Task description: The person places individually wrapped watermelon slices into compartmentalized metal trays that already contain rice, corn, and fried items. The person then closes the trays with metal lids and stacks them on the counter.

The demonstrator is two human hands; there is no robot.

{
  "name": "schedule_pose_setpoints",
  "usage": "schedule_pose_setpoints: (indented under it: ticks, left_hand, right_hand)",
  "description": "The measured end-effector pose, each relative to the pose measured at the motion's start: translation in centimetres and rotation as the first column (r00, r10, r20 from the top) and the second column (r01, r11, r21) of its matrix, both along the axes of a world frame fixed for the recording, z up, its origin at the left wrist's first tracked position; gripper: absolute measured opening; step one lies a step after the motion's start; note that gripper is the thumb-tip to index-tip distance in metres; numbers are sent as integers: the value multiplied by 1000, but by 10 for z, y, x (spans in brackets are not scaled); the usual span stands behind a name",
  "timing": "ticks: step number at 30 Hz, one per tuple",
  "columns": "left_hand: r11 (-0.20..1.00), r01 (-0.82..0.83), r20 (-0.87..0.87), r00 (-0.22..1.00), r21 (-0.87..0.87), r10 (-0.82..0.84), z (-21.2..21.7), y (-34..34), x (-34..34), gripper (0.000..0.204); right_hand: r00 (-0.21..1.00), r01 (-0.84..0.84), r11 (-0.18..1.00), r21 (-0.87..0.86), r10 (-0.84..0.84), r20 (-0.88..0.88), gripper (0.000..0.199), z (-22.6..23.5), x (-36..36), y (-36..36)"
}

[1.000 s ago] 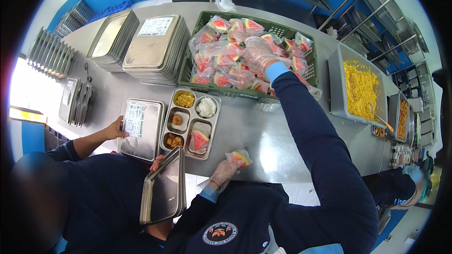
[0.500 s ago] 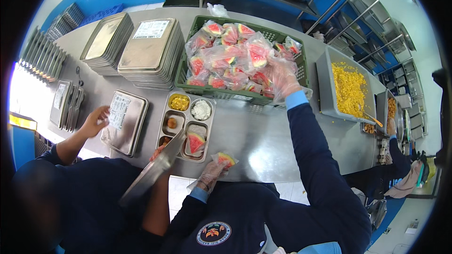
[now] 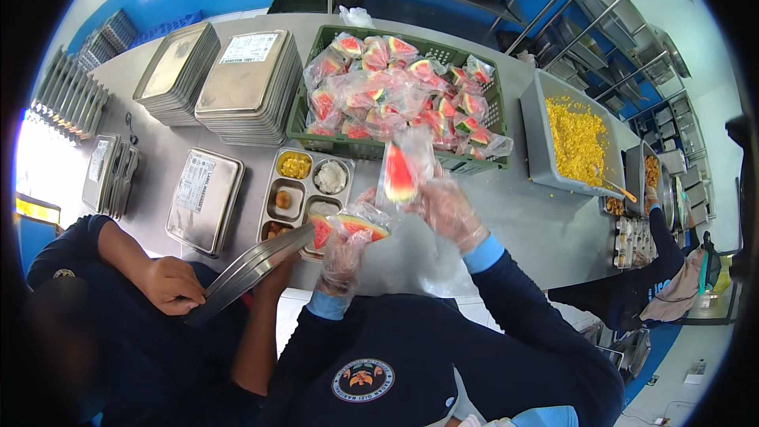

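My right hand point(image 3: 451, 212), in a clear plastic glove, grips a bagged watermelon slice point(image 3: 399, 174) just in front of the crate. My gloved left hand point(image 3: 345, 259) is closed around another bagged watermelon slice point(image 3: 365, 226), over the near right corner of a compartment metal tray point(image 3: 307, 192). In that tray are yellow corn point(image 3: 295, 164), white rice point(image 3: 330, 177) and a round brown piece point(image 3: 282, 200). Its near right compartment is partly hidden by my left hand and a metal lid. The green crate point(image 3: 360, 148) beyond holds many bagged watermelon pieces.
At my left a co-worker's hands hold a metal lid point(image 3: 257, 269) tilted over the tray's near edge. A lidded tray point(image 3: 207, 202) lies beside it, with stacked lidded trays point(image 3: 245, 95) behind. Rightward stands a grey tub of yellow corn point(image 3: 581, 142); another person's arm point(image 3: 660, 233) reaches in beyond.
My right hand has come back from the crate with a bagged watermelon slice. My left hand has risen toward the tray with its slice. The co-worker's hand has left the lidded tray.
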State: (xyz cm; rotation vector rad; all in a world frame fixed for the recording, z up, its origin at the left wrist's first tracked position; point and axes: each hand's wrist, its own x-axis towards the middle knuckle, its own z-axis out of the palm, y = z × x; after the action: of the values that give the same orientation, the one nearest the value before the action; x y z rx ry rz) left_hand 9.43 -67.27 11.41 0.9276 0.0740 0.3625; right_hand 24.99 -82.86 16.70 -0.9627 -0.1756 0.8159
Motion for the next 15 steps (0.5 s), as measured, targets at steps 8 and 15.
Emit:
schedule_pose_setpoints:
  ticks: [8,15]
  left_hand:
    - [926,349,-259,917,143,-305,-35,-9,11,44]
    - [960,247,-308,910,-134,-277,-71,-15,2,50]
  right_hand:
    - [889,-269,828,-492,411,204,36,-56,-47,-38]
    - [424,162,749,-643,535,730,58,-8,65,-6]
